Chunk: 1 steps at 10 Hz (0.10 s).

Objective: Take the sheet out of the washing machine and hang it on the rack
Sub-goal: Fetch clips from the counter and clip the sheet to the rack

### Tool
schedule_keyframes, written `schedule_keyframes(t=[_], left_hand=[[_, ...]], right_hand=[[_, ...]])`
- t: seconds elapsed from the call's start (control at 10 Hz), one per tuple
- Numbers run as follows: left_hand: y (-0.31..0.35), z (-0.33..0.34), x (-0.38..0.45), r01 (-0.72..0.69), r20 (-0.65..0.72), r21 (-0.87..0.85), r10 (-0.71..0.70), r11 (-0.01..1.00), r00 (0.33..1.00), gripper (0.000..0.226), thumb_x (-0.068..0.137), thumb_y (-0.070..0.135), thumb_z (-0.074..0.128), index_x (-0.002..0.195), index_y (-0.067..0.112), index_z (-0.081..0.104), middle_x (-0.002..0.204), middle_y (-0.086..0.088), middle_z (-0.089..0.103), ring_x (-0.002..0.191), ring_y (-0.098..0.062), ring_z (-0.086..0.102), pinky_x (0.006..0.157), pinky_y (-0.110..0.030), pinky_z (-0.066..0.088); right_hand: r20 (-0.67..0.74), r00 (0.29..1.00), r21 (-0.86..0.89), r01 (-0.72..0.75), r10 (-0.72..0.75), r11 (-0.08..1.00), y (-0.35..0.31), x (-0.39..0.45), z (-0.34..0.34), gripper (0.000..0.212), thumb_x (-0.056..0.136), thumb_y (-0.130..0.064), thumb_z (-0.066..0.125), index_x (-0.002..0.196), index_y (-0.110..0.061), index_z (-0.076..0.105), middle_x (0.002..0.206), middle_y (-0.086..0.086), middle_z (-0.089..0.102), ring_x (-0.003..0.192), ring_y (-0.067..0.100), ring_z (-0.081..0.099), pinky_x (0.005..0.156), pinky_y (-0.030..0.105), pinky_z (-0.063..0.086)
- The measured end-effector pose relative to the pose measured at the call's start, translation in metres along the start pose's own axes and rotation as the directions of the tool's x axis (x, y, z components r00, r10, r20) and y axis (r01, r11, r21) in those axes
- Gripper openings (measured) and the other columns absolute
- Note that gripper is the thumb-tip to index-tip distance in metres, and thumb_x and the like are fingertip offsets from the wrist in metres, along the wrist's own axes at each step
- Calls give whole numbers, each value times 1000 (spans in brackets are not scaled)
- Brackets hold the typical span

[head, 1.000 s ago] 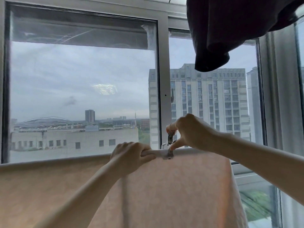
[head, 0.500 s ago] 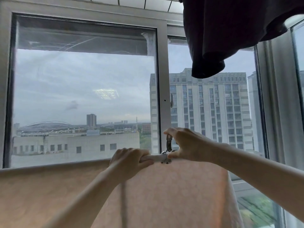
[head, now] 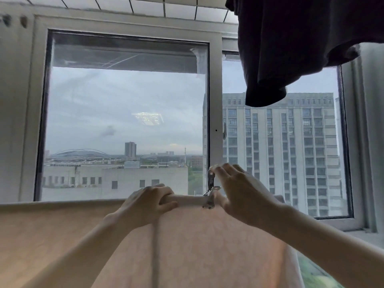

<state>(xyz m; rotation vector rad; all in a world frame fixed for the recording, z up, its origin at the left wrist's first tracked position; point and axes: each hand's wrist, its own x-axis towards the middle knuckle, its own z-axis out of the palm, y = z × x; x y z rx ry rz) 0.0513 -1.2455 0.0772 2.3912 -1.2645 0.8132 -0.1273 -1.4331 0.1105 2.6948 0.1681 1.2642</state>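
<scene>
A pale pink sheet (head: 197, 246) hangs draped over a horizontal rack bar (head: 187, 200) across the lower half of the view. My left hand (head: 149, 202) grips the sheet-covered bar from above. A metal clip (head: 211, 190) stands on the bar just right of that hand. My right hand (head: 234, 190) is beside the clip with its fingers spread and loosened, fingertips at the clip's top and thumb near its base.
A large window (head: 124, 121) with a white frame fills the background, with city buildings outside. A dark garment (head: 291, 48) hangs from above at the top right. A windowsill (head: 369, 238) lies at the lower right.
My right hand has gone from pinching the clip to fingers spread beside it. The clip now stands on the bar. My left hand has kept its grip on the bar.
</scene>
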Motion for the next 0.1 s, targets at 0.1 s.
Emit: schedule_keyframes(t=[0.1], left_hand=[[-10,-6,-24,63,-105,61,-57,996,993,18,92,41,55,107,33,61,102,18,58,92,-4,55,86,-32,48]], right_hand=[[-60,998,-81,20,-24,997,-6,-11,7,47,89,-29,57,132,-13,45,133,5,50,130,19,40,108,29,32]])
